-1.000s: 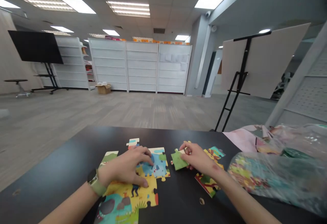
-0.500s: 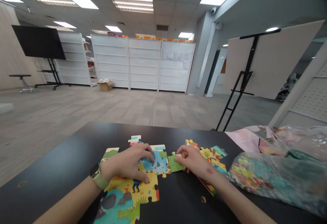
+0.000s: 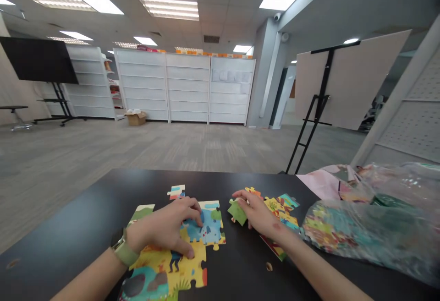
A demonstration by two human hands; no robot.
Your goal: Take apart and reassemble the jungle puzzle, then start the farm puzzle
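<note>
A partly joined cartoon jigsaw (image 3: 202,241) lies on the black table (image 3: 68,227). My left hand (image 3: 165,227), with a green watch at the wrist, lies palm down on it, fingers spread and pressing the blue piece. My right hand (image 3: 256,211) pinches a green puzzle piece (image 3: 237,211) and holds it just right of the joined section, a small gap between them. Under and behind my right hand lie several loose colourful pieces (image 3: 282,209). A single small piece (image 3: 176,192) lies apart behind the jigsaw.
A clear plastic bag (image 3: 364,227) of puzzle pieces lies at the right of the table, with pink cloth (image 3: 323,182) behind it. A black easel (image 3: 316,108) holding a board stands beyond the table. White shelving (image 3: 185,90) lines the far wall.
My right hand brought the green piece up against the jigsaw's right edge, then drew it back a little to the right and tilted it. My left hand stayed on the jigsaw.
</note>
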